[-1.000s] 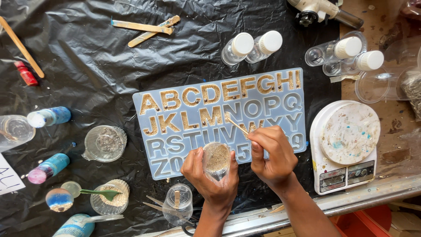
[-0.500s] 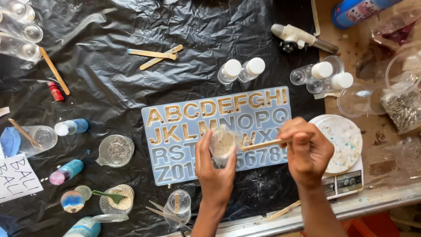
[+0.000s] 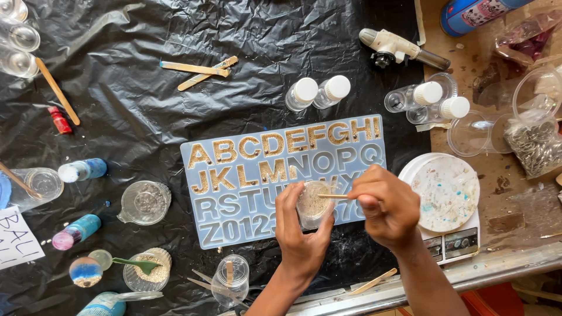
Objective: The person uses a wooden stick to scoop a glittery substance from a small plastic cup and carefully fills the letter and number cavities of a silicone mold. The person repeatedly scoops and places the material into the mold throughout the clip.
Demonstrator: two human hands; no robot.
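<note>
At lower centre, the left hand (image 3: 301, 234) grips one clear plastic cup (image 3: 312, 203) of grainy gold mix; the right hand (image 3: 386, 205) pinches one thin wooden stick (image 3: 333, 196) over the pale-blue silicone letter mould (image 3: 234, 181).

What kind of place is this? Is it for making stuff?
Probably a craft worktable: a black plastic sheet covers it, with a letter mould, small bottles and a scale.

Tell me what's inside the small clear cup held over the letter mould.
The cup in the left hand holds pale, grainy mix, with a wooden stick from the right hand dipped in. Its bottom is hidden.
</note>
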